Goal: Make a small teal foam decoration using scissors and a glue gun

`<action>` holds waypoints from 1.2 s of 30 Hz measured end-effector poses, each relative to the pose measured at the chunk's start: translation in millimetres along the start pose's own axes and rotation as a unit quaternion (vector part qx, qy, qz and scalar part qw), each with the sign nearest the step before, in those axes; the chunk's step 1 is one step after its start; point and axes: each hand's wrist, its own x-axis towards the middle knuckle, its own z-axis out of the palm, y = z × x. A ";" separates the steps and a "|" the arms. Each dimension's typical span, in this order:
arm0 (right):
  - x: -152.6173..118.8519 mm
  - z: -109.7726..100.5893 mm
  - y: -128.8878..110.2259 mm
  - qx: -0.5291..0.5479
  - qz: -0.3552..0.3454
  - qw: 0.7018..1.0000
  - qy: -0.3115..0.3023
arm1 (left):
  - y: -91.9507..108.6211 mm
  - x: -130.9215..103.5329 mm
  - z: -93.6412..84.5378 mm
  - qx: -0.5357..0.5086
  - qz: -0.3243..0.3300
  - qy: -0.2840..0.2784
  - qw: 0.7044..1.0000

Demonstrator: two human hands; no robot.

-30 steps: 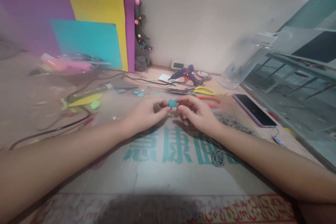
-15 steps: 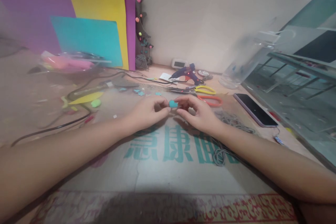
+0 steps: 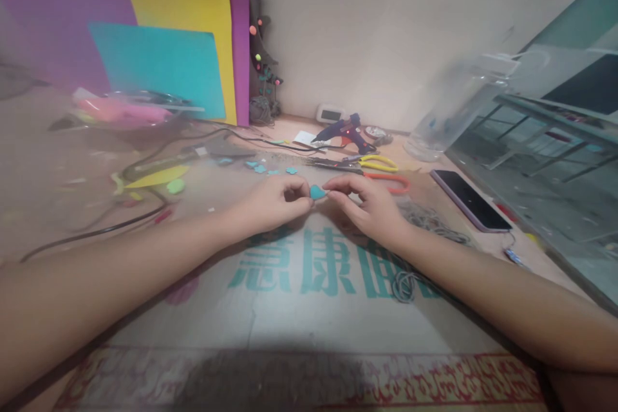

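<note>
A small teal piece is between my two hands, above the printed sheet on the table. My left hand pinches its left side between thumb and fingers. At the right side of the piece, my right hand has its thumb and fingertips pressed together; whether they grip the piece or something thin beside it is too small to tell. Just beyond the hands lie several small teal cut pieces, and orange-handled scissors rest behind my right hand.
A glue gun, yellow-handled pliers and a white clock are at the back. A phone, grey cord and clear jug stand or lie right. Coloured sheets lean left; a black cable crosses the table.
The teal piece has turned slightly and now looks more pointed towards the right. My right fingertips have drawn closer together beside it. The view has shifted a little.
</note>
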 end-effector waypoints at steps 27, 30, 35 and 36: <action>3.7 0.9 -5.2 0.059 0.076 0.994 -0.050 | -4.2 2.3 -0.8 -0.049 0.010 0.116 0.992; 2.8 1.6 -4.3 0.053 0.047 0.996 -0.058 | -0.8 0.7 -2.0 -0.026 0.025 0.091 0.995; 2.5 0.6 -4.2 0.027 0.003 0.998 -0.062 | 1.3 0.2 -0.6 0.014 0.031 0.037 0.999; 2.4 0.5 -4.0 0.022 -0.001 0.998 -0.060 | 1.3 0.4 -0.1 0.017 0.028 0.029 0.999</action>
